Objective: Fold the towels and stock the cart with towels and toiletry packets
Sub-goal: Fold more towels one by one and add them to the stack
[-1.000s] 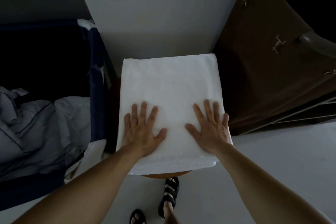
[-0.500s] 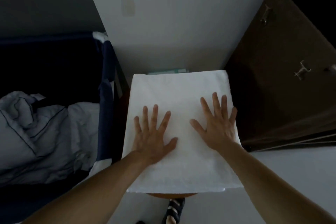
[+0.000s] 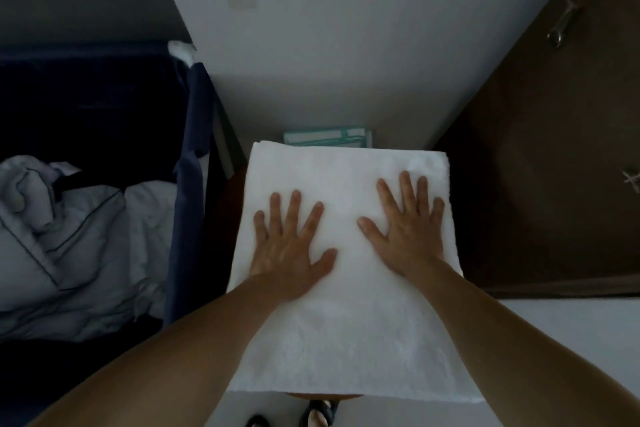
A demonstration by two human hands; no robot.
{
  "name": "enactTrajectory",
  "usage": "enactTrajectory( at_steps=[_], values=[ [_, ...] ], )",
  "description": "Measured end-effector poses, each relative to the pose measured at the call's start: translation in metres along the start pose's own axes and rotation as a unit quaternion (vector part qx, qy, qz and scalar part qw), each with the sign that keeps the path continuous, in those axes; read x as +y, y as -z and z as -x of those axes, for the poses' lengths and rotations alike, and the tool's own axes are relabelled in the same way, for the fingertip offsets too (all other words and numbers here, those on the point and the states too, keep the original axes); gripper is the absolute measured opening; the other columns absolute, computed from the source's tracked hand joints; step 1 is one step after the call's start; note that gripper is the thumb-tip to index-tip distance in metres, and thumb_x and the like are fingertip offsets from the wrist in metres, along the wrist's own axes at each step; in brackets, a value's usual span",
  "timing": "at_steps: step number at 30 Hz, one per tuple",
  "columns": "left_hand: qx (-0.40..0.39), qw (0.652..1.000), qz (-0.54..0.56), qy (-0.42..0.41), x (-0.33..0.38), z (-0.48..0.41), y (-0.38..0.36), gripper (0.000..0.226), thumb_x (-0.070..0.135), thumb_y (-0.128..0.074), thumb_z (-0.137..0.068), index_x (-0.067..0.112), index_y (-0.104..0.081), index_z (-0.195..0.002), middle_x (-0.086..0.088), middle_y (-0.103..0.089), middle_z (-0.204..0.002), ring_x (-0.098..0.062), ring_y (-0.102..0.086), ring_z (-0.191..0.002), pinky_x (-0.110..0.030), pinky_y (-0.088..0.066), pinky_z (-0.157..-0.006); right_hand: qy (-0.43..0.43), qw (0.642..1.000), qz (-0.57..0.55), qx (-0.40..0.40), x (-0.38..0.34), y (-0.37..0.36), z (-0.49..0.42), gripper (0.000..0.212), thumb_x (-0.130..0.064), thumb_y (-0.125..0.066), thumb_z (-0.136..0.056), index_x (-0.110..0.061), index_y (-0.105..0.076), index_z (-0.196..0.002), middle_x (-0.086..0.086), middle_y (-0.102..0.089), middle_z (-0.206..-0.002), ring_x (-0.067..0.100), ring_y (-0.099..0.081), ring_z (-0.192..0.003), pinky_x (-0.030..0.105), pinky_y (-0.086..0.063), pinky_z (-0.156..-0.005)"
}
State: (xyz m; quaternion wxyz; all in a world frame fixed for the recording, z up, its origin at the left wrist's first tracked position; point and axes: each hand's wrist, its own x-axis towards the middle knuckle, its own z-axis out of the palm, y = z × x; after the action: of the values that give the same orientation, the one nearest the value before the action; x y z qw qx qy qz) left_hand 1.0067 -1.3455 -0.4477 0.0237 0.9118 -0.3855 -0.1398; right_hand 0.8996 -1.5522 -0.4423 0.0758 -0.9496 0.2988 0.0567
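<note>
Two hands are seen in the head view, and both are laid flat on one white towel (image 3: pixel 346 340). The left hand (image 3: pixel 287 246) is spread wide, palm down, with straight fingers, on the left half of the towel. The right hand (image 3: pixel 408 236) is spread the same way on the right half, near the right edge. Nothing is gripped by either hand; the cloth is only pressed. The hands are most likely laid flat like this so that the fold is smoothed and the layers do not slip.

The towel is folded into a neat block and is laid on a small tabletop (image 3: pixel 322 396), of which only a brown rim is seen under the near edge.

Just behind the far edge of the towel, a teal and white packet (image 3: pixel 327 138) is seen by the wall. It may be one of the toiletry packets, but that cannot be told for sure.

To the left, a dark blue cloth bin (image 3: pixel 188 184) is stood close beside the tabletop, with crumpled pale bedding (image 3: pixel 86 243) inside it. To the right, a brown cupboard (image 3: pixel 536 166) is seen.

The folding of this towel is judged to be nearly done; the cart is not yet stocked with it.
</note>
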Motion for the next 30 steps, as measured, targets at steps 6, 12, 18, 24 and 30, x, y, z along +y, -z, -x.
enactTrajectory(
  at_steps=[6, 12, 18, 24, 30],
  values=[
    [0.026, 0.999, -0.019, -0.004, -0.026, 0.008, 0.041, 0.075, 0.076, 0.003, -0.087, 0.040, 0.031, -0.147, 0.000, 0.034, -0.160, -0.031, 0.035, -0.144, -0.057, 0.016, -0.118, 0.020, 1.000, 0.004, 0.016, -0.028, 0.018, 0.016, 0.085, -0.079, 0.002, -0.086, -0.035, 0.007, -0.158, 0.001, 0.022, -0.165, 0.027, 0.024, -0.150, 0.057, 0.009, -0.120],
    [0.099, 0.990, -0.045, 0.087, -0.138, 0.025, 0.117, 0.079, 0.066, -0.013, -0.090, 0.027, -0.009, -0.159, -0.006, -0.003, -0.167, -0.039, 0.008, -0.151, -0.059, -0.008, -0.118, 0.141, 0.985, -0.079, 0.055, -0.144, 0.047, 0.003, 0.079, -0.076, -0.006, -0.092, -0.033, -0.006, -0.159, 0.001, 0.010, -0.167, 0.024, 0.016, -0.153, 0.059, -0.004, -0.121],
    [0.070, 0.978, -0.032, 0.195, -0.308, 0.074, 0.130, 0.080, 0.068, -0.018, -0.091, 0.027, -0.003, -0.159, -0.003, 0.002, -0.167, -0.034, 0.010, -0.151, -0.055, -0.008, -0.121, 0.280, 0.950, -0.123, 0.070, -0.306, 0.068, -0.016, 0.078, -0.072, -0.026, -0.093, -0.033, -0.007, -0.158, 0.005, -0.003, -0.168, 0.026, 0.010, -0.153, 0.055, -0.010, -0.119],
    [0.030, 0.982, 0.005, 0.186, -0.436, 0.066, 0.099, 0.080, 0.067, -0.023, -0.094, 0.025, -0.001, -0.159, -0.003, 0.000, -0.166, -0.032, 0.009, -0.152, -0.052, -0.008, -0.122, 0.268, 0.957, -0.104, -0.042, -0.440, 0.013, -0.044, 0.083, -0.077, -0.022, -0.087, -0.035, -0.002, -0.157, -0.003, 0.009, -0.167, 0.018, 0.024, -0.150, 0.051, -0.004, -0.123],
    [-0.020, 0.986, 0.023, 0.163, -0.524, 0.037, 0.019, 0.085, 0.069, -0.010, -0.089, 0.023, 0.002, -0.158, -0.004, -0.005, -0.166, -0.027, -0.002, -0.153, -0.049, -0.014, -0.121, 0.169, 0.960, -0.089, -0.203, -0.512, -0.117, -0.074, 0.089, -0.077, -0.035, -0.089, -0.034, 0.000, -0.158, -0.004, 0.012, -0.166, 0.022, 0.018, -0.151, 0.056, -0.002, -0.121]
  ],
)
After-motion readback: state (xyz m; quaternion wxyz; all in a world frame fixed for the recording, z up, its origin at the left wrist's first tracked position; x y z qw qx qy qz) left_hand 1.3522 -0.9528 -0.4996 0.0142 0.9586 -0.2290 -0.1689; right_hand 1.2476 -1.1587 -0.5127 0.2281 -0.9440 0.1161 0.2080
